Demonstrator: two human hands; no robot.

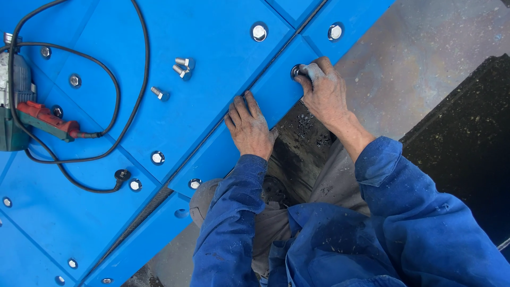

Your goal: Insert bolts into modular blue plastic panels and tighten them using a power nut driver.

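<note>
A narrow strip of smooth blue plastic panel [276, 87] is pressed flat by the left hand [248, 127], whose dusty fingers are laid out straight and close together, nothing held in them. At the strip's upper end a bolt [296, 70] is pinched by the right hand [325, 91]: thumb and forefinger are curled tightly round the metal head, which sits in a round recess of the panel and is mostly hidden by the fingertips. Both arms are covered by worn, speckled blue work sleeves [234, 212].

Larger blue panels [202, 48] of the same matte, hard material are laid edge to edge with thin dark seams between them, and each is fastened by shiny hexagonal bolt heads sunk in circular counterbores, such as one [259, 32] near the top. Three loose bolts [180, 68], silvery and threaded, are left lying on their sides on a large panel, well apart from the hands. At the left edge a power drill [21, 106] with a grey metal body and a red and green casing is laid down, its black rubber cable [114, 90] looped across the panels. To the right, a grey, stained metal plate [425, 58] with dull discoloured patches is seen beneath the strip's edge.
</note>
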